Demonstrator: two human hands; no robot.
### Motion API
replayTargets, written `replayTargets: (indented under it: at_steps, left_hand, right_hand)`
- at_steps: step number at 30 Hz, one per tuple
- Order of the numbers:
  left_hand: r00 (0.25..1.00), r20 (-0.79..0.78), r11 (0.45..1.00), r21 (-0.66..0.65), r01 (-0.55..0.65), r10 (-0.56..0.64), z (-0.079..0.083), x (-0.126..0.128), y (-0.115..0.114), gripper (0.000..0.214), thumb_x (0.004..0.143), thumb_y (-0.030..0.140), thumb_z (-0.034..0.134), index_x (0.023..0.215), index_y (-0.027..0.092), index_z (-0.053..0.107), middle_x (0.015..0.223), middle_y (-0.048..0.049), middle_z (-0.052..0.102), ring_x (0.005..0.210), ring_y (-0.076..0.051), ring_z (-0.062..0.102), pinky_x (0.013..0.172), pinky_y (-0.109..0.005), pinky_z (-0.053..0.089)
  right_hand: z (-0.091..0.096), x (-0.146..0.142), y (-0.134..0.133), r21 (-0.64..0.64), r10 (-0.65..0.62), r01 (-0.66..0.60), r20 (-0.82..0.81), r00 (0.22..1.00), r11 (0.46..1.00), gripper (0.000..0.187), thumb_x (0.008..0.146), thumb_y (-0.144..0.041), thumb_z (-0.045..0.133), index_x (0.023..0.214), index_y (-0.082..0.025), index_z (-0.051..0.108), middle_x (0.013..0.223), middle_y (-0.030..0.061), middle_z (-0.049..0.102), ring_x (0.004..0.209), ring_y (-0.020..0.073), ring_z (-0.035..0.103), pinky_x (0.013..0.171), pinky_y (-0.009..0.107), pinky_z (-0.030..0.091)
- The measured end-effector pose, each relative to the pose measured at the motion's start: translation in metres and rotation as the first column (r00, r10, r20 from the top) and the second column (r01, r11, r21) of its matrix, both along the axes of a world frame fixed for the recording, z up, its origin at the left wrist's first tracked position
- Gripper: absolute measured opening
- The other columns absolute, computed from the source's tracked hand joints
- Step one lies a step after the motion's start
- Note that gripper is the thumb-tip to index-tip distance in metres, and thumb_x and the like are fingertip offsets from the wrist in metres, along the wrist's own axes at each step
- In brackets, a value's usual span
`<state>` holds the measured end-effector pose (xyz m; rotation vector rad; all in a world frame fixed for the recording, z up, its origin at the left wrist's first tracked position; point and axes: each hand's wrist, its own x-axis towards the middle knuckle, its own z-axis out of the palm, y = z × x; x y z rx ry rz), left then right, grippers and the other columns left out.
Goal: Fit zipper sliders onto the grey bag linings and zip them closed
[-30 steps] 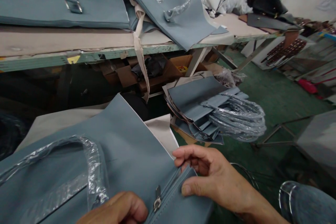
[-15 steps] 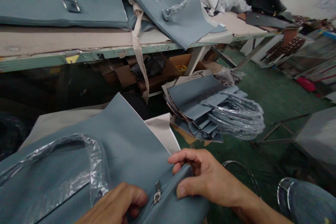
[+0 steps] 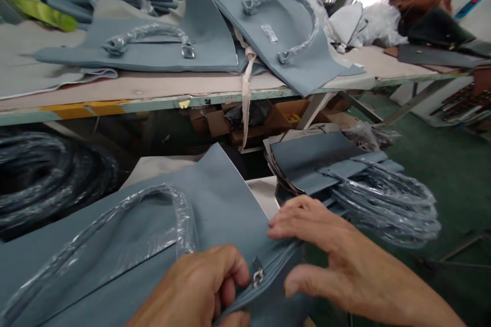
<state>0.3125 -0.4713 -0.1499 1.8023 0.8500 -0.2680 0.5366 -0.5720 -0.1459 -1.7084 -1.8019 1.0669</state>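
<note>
A blue-grey bag panel, apparently faux leather, lies before me with a plastic-wrapped handle on it. My left hand is closed at its lower edge, fingers curled over the layered strip and thumb partly out of view. Just right of those fingers sits a small metal ring on a tab. My right hand is open at the panel's right edge, thumb spread well apart from the fingers. Its fingertips are over the panel near the corner; whether they touch it I cannot tell.
Behind stands a long workbench bearing similar panels with wrapped handles. A stack of panels with wrapped straps lies low on the right. Coiled wrapped straps are at left, and cardboard boxes sit under the bench.
My right hand has opened, its thumb moving away from the panel edge it was gripping. My left hand stays at the lower edge. The view has shifted, showing more of the bench.
</note>
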Motion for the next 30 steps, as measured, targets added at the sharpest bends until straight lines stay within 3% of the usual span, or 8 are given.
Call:
replayTargets:
  at_steps: [2, 6, 10, 14, 18, 21, 25, 30]
  left_hand:
    - [0.993, 0.1, 0.988, 0.147, 0.047, -0.062, -0.001, -0.005, -0.001, 0.018, 0.06, 0.012, 0.055, 0.075, 0.021, 0.06, 0.061, 0.0068, 0.054, 0.056, -0.01, 0.05, 0.052, -0.019, 0.034]
    - [0.968, 0.225, 0.901, 0.434, 0.0, -0.109, 0.004, -0.01, -0.002, 0.025, 0.057, 0.005, 0.048, 0.074, 0.022, 0.056, 0.062, 0.0063, 0.055, 0.054, -0.01, 0.049, 0.051, -0.02, 0.034]
    - [0.958, 0.238, 0.817, 0.576, -0.005, -0.162, 0.019, -0.013, -0.001, 0.025, 0.057, 0.004, 0.048, 0.074, 0.022, 0.048, 0.065, 0.0059, 0.058, 0.053, -0.011, 0.05, 0.049, -0.022, 0.032]
    - [0.95, 0.267, 0.725, 0.685, -0.07, -0.161, 0.033, -0.021, -0.002, 0.029, 0.057, 0.004, 0.047, 0.077, 0.023, 0.042, 0.066, 0.0067, 0.058, 0.049, -0.01, 0.048, 0.046, -0.022, 0.031]
    - [0.928, 0.311, 0.615, 0.778, -0.125, -0.205, 0.039, -0.028, 0.001, 0.027, 0.059, 0.004, 0.048, 0.076, 0.023, 0.039, 0.065, 0.0067, 0.056, 0.047, -0.01, 0.046, 0.044, -0.022, 0.03]
    - [0.925, 0.311, 0.553, 0.82, -0.147, -0.216, 0.045, -0.029, 0.008, 0.027, 0.06, 0.003, 0.049, 0.073, 0.023, 0.038, 0.065, 0.0058, 0.055, 0.047, -0.01, 0.044, 0.044, -0.023, 0.029]
    - [0.947, 0.303, 0.566, 0.801, -0.195, -0.103, 0.056, -0.031, 0.018, 0.024, 0.063, 0.002, 0.049, 0.072, 0.022, 0.038, 0.062, 0.0066, 0.053, 0.046, -0.009, 0.041, 0.047, -0.023, 0.031]
    - [0.963, 0.269, 0.666, 0.715, -0.212, 0.018, 0.064, -0.036, 0.025, 0.021, 0.063, 0.002, 0.046, 0.07, 0.022, 0.042, 0.057, 0.0077, 0.049, 0.048, -0.01, 0.041, 0.054, -0.024, 0.034]
  right_hand:
    - [0.011, -0.006, 0.004, 0.012, 0.108, -0.11, 0.09, 0.99, 0.994, 0.044, 0.089, -0.053, 0.069, 0.127, -0.031, 0.062, 0.121, 0.0014, 0.06, 0.127, 0.0226, 0.041, 0.104, 0.032, 0.037]
    - [0.027, -0.025, 0.016, -0.065, 0.213, -0.21, 0.054, 0.975, 0.976, 0.033, 0.093, -0.045, 0.067, 0.119, -0.025, 0.066, 0.1, 0.0011, 0.065, 0.098, 0.0191, 0.057, 0.087, 0.03, 0.043]
    - [0.04, -0.037, 0.027, -0.025, 0.136, -0.138, -0.073, 0.988, 0.99, 0.037, 0.08, -0.035, 0.082, 0.114, -0.028, 0.069, 0.102, -0.0053, 0.067, 0.098, 0.0146, 0.06, 0.083, 0.022, 0.041]
    - [0.056, -0.043, 0.035, -0.03, 0.029, -0.036, -0.215, 0.976, 0.999, 0.02, 0.081, -0.02, 0.078, 0.098, -0.024, 0.071, 0.094, -0.0087, 0.069, 0.088, 0.0107, 0.062, 0.076, 0.019, 0.043]
    - [0.074, -0.051, 0.045, -0.018, 0.085, -0.084, 0.066, 0.994, 0.996, 0.036, 0.076, -0.036, 0.081, 0.108, -0.029, 0.066, 0.1, -0.006, 0.066, 0.095, 0.0179, 0.057, 0.074, 0.024, 0.039]
    - [0.086, -0.059, 0.055, 0.047, 0.189, -0.204, 0.22, 0.957, 0.978, 0.023, 0.083, -0.029, 0.072, 0.104, -0.025, 0.065, 0.097, -0.0014, 0.065, 0.095, 0.0205, 0.056, 0.076, 0.027, 0.037]
    - [0.092, -0.069, 0.073, 0.096, 0.171, -0.178, 0.078, 0.982, 0.979, 0.019, 0.076, -0.013, 0.069, 0.093, -0.021, 0.066, 0.09, -0.0027, 0.066, 0.088, 0.016, 0.059, 0.075, 0.024, 0.04]
    - [0.082, -0.074, 0.092, -0.101, 0.08, -0.117, -0.313, 0.946, 0.988, 0.031, 0.065, -0.008, 0.075, 0.095, -0.017, 0.069, 0.086, -0.0025, 0.065, 0.078, 0.0122, 0.055, 0.067, 0.019, 0.043]
